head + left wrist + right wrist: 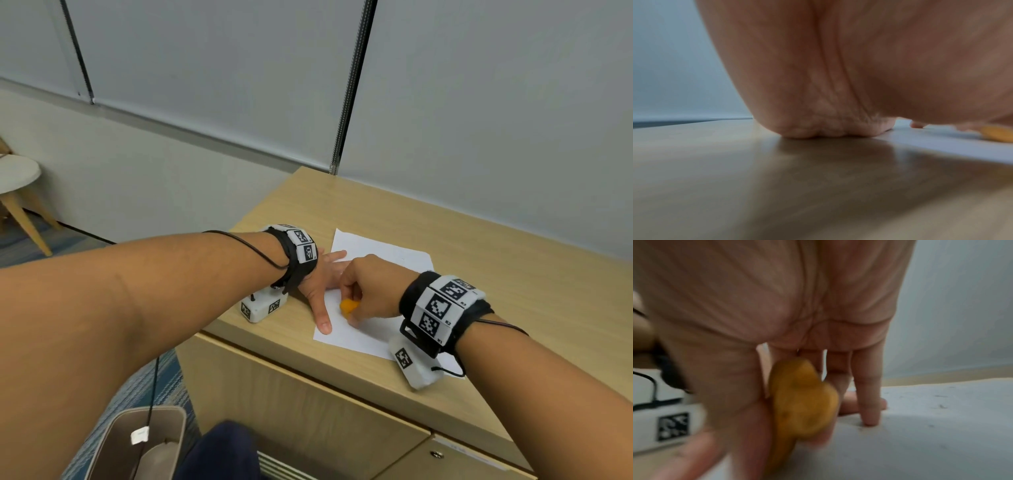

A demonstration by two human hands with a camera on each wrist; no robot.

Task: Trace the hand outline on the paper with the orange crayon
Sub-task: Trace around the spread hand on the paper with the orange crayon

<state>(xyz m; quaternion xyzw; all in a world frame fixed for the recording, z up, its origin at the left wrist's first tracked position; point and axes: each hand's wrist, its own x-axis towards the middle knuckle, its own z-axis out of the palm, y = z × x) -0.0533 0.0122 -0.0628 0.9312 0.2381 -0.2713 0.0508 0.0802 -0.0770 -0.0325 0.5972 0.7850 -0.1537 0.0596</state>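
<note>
A white sheet of paper (383, 329) lies on the wooden desk. My left hand (325, 281) presses flat on its left part, fingers spread and straight, thumb pointing toward me. My right hand (363, 291) sits over the left hand's fingers and pinches a chunky orange crayon (349, 306) between thumb and fingers, its lower end at the paper just right of the left thumb. In the right wrist view the orange crayon (803, 400) is lumpy and heart-shaped at the top, and the paper (931, 426) lies beneath. The left wrist view shows the palm heel (828, 126) on the desk and the crayon (996, 134) at far right.
The wooden desk (479, 240) stands against a grey wall, with cabinet doors (308, 411) below its front edge. White tagged sensor boxes hang at each wrist (262, 306) (412, 365). A beige bin (137, 445) stands on the floor at left, and a chair (17, 192) sits far left.
</note>
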